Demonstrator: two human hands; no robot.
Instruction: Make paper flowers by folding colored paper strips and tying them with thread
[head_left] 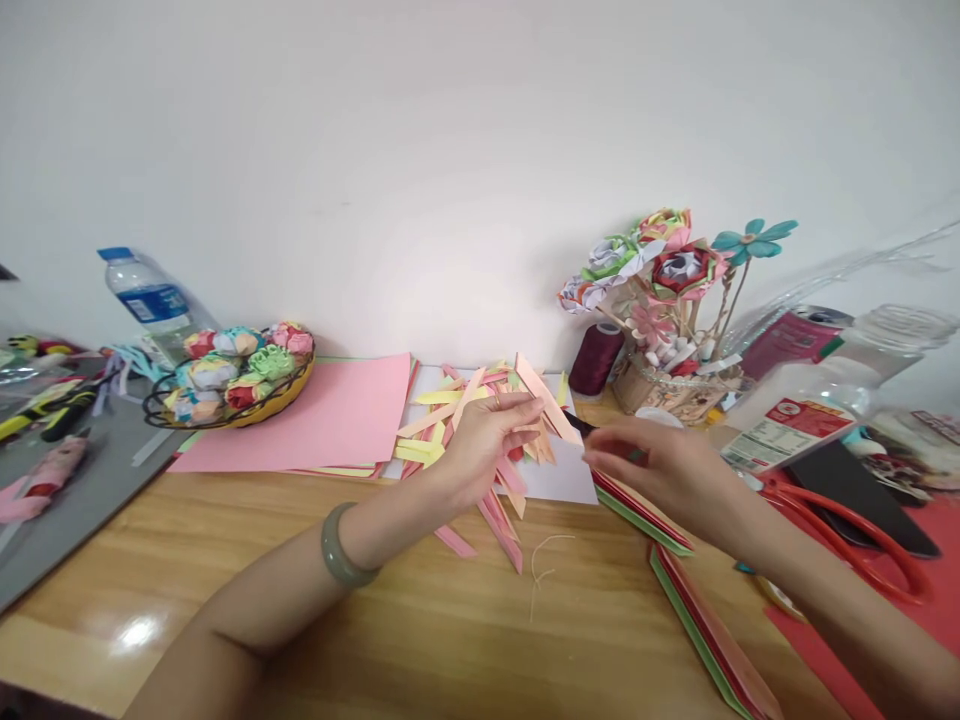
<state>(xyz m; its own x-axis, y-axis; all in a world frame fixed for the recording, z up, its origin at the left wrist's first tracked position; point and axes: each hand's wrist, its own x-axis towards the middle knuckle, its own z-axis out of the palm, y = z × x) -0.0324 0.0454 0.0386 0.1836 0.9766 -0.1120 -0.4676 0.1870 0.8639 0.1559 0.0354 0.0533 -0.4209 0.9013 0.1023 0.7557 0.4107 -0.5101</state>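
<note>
Above the wooden table (420,640), left fingers (523,409) pinch a peach strip (556,408); right fingers (621,432) grip a dark object (577,423).

Basket (289,400) left of 1 spool (596,360), both near wall (420,180).

Room above near tabletop (427,640); paper strips (499,505) beyond, scissors (862,516) right.

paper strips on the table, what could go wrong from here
The loose strips lie crisscrossed right under the left hand, so a sleeve-height sweep of the wrist might scatter them. The dark thing by the right hand, too blurred to name, is close to the left fingers and could nick them if it is sharp. The right forearm passes over the folded papers and might nudge them out of line.
</note>
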